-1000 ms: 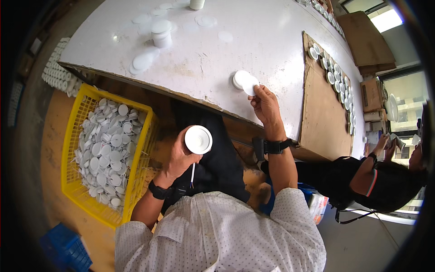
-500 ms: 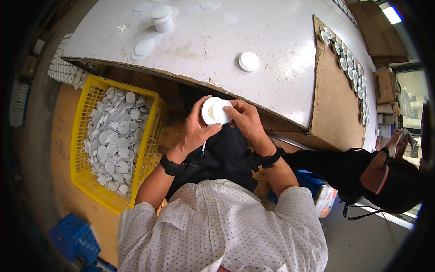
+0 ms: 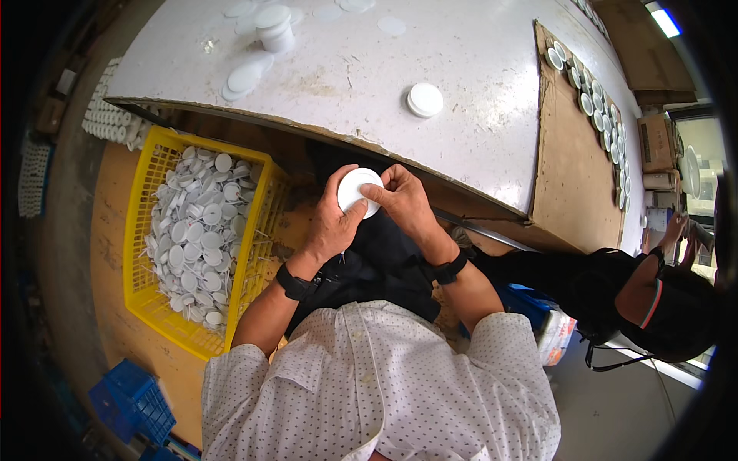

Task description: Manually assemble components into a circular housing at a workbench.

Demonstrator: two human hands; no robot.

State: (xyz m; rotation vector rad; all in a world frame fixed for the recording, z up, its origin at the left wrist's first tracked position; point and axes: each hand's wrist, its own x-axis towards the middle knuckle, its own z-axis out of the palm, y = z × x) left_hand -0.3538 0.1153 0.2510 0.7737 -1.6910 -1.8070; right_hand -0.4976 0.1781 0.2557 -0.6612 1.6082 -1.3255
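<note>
Between my two hands, over my lap, is a small round white light fitting, its face covered by a white disc. My left hand is closed round its left edge, with the thumb at the lower rim. With its thumb on the face and its fingers curled at the right edge, my right hand grips the same fitting. Below the left hand a thin wire end shows faintly. On the table beyond my hands lies a round white piece.
A yellow crate full of white round parts with wires stands at left, a blue crate below it. The white table carries a stack of white discs. At right, several round parts lie on cardboard, near another person.
The white disc that my right hand held half across the fitting now covers its face, hiding the yellowish dots inside. My right thumb has moved left onto it.
</note>
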